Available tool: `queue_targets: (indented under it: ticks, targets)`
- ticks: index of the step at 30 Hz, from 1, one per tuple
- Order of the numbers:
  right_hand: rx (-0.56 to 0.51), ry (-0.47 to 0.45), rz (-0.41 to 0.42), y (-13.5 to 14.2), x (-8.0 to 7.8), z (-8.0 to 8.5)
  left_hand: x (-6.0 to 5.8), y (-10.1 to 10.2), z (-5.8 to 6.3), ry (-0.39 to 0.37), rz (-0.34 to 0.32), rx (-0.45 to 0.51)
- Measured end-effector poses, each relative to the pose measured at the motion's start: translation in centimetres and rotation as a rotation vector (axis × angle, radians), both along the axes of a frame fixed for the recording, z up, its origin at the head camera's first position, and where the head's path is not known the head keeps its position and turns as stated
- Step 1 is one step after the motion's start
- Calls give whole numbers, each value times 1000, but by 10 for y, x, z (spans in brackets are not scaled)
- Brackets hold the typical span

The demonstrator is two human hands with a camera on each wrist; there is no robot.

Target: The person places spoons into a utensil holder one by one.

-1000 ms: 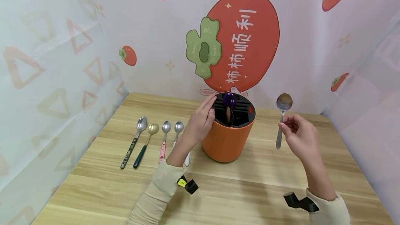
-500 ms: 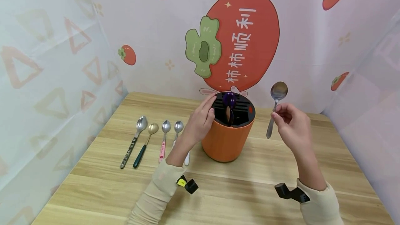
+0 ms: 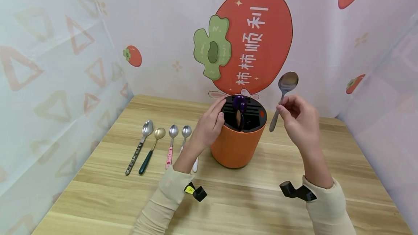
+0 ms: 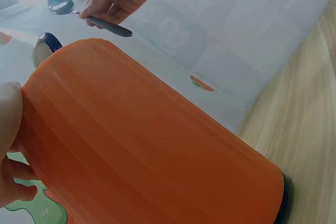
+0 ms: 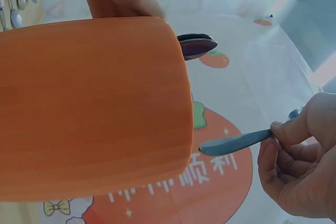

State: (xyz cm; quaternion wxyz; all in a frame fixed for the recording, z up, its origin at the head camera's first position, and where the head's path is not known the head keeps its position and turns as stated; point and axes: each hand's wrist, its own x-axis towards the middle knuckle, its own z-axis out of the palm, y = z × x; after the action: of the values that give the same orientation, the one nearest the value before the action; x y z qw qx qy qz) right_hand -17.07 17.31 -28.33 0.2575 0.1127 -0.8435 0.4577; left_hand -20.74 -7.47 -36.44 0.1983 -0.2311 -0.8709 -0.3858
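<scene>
In the head view, my right hand [image 3: 300,122] pinches a silver spoon [image 3: 288,82] by its handle, bowl up and tilted, right of the utensil holder [image 3: 238,149]. The handle tip [image 5: 226,146] is apart from the holder in the right wrist view. This holder is an orange ribbed cylinder with a black slotted top. A purple spoon [image 3: 240,103] and a dark, shiny spoon [image 3: 240,120] stand in it, bowls up, their lower parts hidden. My left hand [image 3: 207,124] rests against the holder's left rim with fairly straight fingers.
Several spoons lie left of the holder: one with a patterned black handle [image 3: 138,149], one gold with a green handle [image 3: 151,151], one with a pink handle [image 3: 170,148], and one with a white handle [image 3: 187,133], partly behind my left arm. Printed cloth walls surround the wooden table [image 3: 248,202].
My right hand has moved left and upward with the silver spoon, closer to the holder, and the spoon has tilted more. My left hand has stayed on the rim.
</scene>
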Motion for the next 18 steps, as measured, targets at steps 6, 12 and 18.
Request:
queue_targets:
  ticks: [6, 12, 18]
  targets:
    - [-30, 35, 51, -9, -6, 4, -1, -1, 0, 2, 3, -4]
    - [-24, 66, 108, -18, -13, 6, 0, -1, 0, 4, -2, 1]
    - [-4, 73, 151, -24, -20, 3, -1, -1, 0, 5, -6, 4]
